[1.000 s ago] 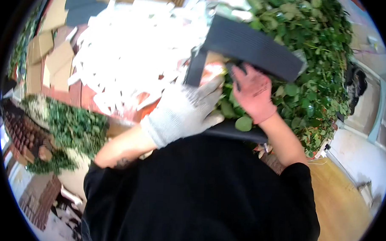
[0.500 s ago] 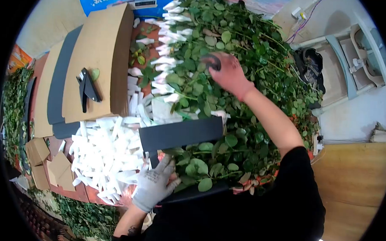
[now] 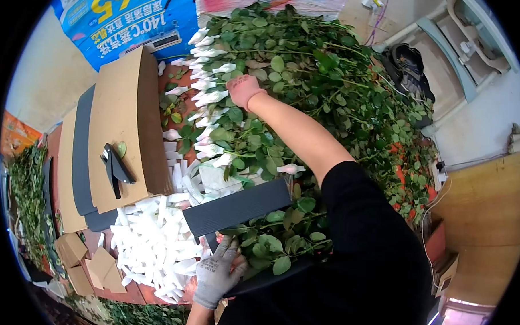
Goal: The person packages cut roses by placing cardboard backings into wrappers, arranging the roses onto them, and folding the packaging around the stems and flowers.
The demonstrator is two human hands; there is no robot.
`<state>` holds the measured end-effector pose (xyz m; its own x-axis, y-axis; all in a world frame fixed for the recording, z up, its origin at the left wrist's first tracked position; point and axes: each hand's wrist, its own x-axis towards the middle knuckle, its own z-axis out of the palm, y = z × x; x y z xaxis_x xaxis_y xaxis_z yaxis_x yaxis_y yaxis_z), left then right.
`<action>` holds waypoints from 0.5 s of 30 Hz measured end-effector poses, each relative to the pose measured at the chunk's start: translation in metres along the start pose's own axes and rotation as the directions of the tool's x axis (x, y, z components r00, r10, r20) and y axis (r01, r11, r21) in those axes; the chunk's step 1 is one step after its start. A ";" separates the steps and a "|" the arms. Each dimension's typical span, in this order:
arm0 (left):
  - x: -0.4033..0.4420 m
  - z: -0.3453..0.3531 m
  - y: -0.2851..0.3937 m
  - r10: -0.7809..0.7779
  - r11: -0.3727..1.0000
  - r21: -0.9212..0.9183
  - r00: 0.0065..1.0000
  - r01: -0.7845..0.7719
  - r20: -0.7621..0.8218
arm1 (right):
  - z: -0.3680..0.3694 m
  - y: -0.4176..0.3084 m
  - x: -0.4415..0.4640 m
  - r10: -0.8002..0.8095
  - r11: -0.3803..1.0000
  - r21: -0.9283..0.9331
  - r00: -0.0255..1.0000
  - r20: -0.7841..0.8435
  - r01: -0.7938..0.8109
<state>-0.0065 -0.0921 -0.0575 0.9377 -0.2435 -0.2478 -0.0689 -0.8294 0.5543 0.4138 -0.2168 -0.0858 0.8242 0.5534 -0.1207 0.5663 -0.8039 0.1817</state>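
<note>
My right hand [image 3: 245, 92], in a pink glove, is closed over the leafy rose stems, beside the row of rose heads in white sleeves [image 3: 212, 96]. What its fingers hold, if anything, is hidden. My left hand [image 3: 217, 275], in a grey-white glove, rests with fingers stretched out at the lower left end of a black card strip [image 3: 238, 209]. Under and beside that strip lie leafy stems [image 3: 274, 243]. One sleeved rose head [image 3: 291, 169] sits just past the strip's far right corner.
Loose white foam sleeves [image 3: 157, 245] are heaped left of my left hand. A black stapler [image 3: 117, 172] lies on tan cardboard sheets [image 3: 117, 123] behind them. Folded cardboard pieces [image 3: 104, 269] are at the lower left. A shelf rack [image 3: 446, 66] stands at the upper right.
My right hand has moved left across the stems to the sleeved rose heads. The view has shifted. My left hand stays by the black card strip.
</note>
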 end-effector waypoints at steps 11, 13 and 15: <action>-0.002 -0.001 -0.007 0.096 0.994 0.053 0.995 -0.093 -0.041 | -0.074 0.053 -0.122 0.090 0.991 0.133 0.596 -0.798 0.029; -0.003 -0.004 -0.004 0.039 0.999 -0.024 0.999 -0.040 -0.015 | -0.056 0.023 -0.123 -0.050 0.998 0.023 0.930 -0.363 0.063; -0.002 -0.006 -0.001 -0.012 0.995 -0.096 1.000 0.014 0.021 | -0.033 0.015 -0.105 -0.118 0.951 0.259 0.971 -0.205 0.171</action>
<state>-0.0062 -0.0873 -0.0527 0.9312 -0.2443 -0.2707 -0.0231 -0.7804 0.6249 0.3356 -0.2792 -0.0378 0.7328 0.6776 0.0617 0.6800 -0.7262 -0.1011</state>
